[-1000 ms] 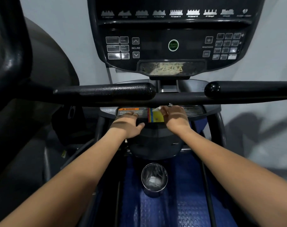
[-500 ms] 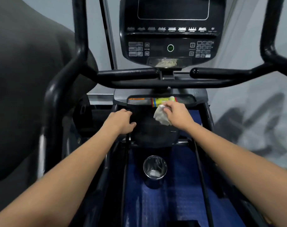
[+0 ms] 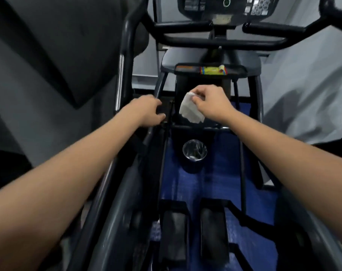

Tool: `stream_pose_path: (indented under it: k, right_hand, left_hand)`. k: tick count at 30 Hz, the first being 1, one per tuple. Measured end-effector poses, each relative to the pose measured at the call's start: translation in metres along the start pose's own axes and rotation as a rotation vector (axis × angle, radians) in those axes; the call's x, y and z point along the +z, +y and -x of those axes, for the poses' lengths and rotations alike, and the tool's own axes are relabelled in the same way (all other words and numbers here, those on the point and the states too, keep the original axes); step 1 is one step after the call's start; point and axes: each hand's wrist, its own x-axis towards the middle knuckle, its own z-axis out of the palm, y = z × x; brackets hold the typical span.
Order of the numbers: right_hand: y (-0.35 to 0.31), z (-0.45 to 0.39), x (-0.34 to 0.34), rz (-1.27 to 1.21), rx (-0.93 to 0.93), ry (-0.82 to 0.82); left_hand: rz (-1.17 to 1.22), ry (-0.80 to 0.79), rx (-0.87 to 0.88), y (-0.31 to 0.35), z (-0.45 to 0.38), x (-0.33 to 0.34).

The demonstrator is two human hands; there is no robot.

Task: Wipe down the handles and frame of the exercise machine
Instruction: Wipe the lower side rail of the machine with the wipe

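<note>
Head view, one frame, looking down between two bare forearms.

Exercise machine [image 3: 213, 42]: one unit, black and dark grey, smooth painted metal tubing with moulded plastic housings. Two short horizontal handles [image 3: 183, 27] project inward below the console [image 3: 225, 8], rounded at the ends, with one curved crossbar beneath them. The console is a dark plastic panel with one round green-ringed button and a grid of small pale keys; only its lower part is in frame. One shallow tray [image 3: 238, 72] sits under the crossbar, with a yellow label with red and blue ends [image 3: 212, 70] on its front edge. Two flat black rectangular pedals [image 3: 173, 235] lie side by side at the bottom, surface slightly blurred.

Wipe [image 3: 189, 110]: one, white, thin, crumpled and limp, hanging with a ragged lower edge in front of the dark central housing, just below the tray.

Right hand [image 3: 211, 104]: fingers curled, thumb and forefinger pinching the wipe's upper corner.

Left hand [image 3: 146, 110]: fingers curled around a slanted dark frame tube [image 3: 160, 85] at the left side of the housing, gripping it.

Cup [image 3: 194, 153]: one, cylindrical, shiny metallic rim, dark body, holding a crinkled clear liner; it stands on the floor between the frame rails.

Floor mat [image 3: 221, 169]: one, blue, textured and slightly glossy.

Wall [image 3: 303, 75]: pale grey, plain, with soft shadows.
</note>
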Motion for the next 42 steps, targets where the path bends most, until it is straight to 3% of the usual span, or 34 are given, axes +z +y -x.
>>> stream_pose_path:
  k: [9,18,24,28,30,34,37,42]
  right_hand:
    - [-0.052,0.12,0.039,-0.131,-0.055,-0.15]
    - [-0.12,0.182,0.084,-0.317,-0.127,-0.32]
    - [-0.159,0.213,0.126,-0.439,-0.209,-0.239]
    - [-0.171,0.238,0.16,-0.388,-0.331,-0.153]
    - [-0.17,0.253,0.175,-0.288,-0.486,-0.157]
    - [-0.155,0.276,0.198,-0.195,-0.791,-0.237]
    - [-0.143,0.285,0.202,-0.225,-0.82,-0.324]
    - [-0.131,0.269,0.193,-0.29,-0.876,-0.388]
  left_hand:
    - [0.083,0.051,-0.131,0.001,0.179,0.038]
    - [0.265,0.187,-0.377,-0.02,0.305,0.076]
    - [0.471,0.279,-0.642,-0.04,0.375,0.107]
    - [0.675,0.218,-0.758,-0.046,0.395,0.133]
    - [0.786,0.203,-0.833,-0.047,0.397,0.146]
    - [1.224,0.203,-1.01,-0.044,0.395,0.164]
    - [1.417,0.21,-1.012,-0.037,0.393,0.171]
    - [1.47,0.292,-1.114,-0.02,0.381,0.179]
